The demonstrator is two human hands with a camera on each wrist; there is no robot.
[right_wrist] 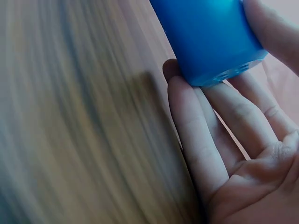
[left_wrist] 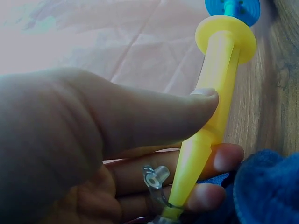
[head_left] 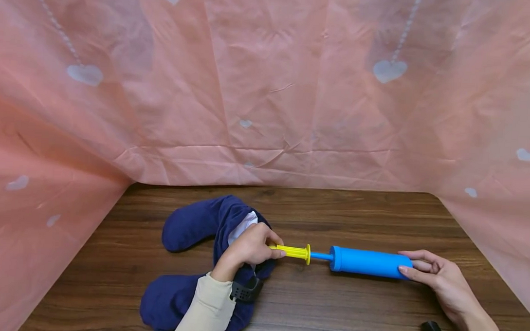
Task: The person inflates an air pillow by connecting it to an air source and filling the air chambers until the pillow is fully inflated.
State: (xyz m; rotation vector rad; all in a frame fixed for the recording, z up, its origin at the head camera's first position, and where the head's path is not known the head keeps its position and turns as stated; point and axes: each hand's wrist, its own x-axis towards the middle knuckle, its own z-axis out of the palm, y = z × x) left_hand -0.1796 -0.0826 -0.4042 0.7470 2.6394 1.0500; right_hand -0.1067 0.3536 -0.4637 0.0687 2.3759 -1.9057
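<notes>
A blue hand pump [head_left: 371, 263] with a yellow nozzle end [head_left: 294, 252] stretches between my two hands, its thin blue rod partly showing. My left hand [head_left: 254, 245] pinches the yellow nozzle between thumb and fingers. In the left wrist view, the tapered nozzle tip meets a clear valve [left_wrist: 170, 218] at the bottom edge, beside its clear plug [left_wrist: 161, 175]. My right hand [head_left: 447, 281] grips the far end of the blue barrel [right_wrist: 210, 37], thumb on one side and fingers on the other. Under my left hand lies a navy U-shaped neck pillow [head_left: 193, 224], part of it covered by my forearm.
A white inner layer [head_left: 243, 227] shows through an opening in the pillow's navy cover. The dark wood table [head_left: 333, 211] is enclosed at the back and sides by a pink curtain [head_left: 267, 87] with pale hearts. A black wrist mount [head_left: 247, 290] sits at my left wrist.
</notes>
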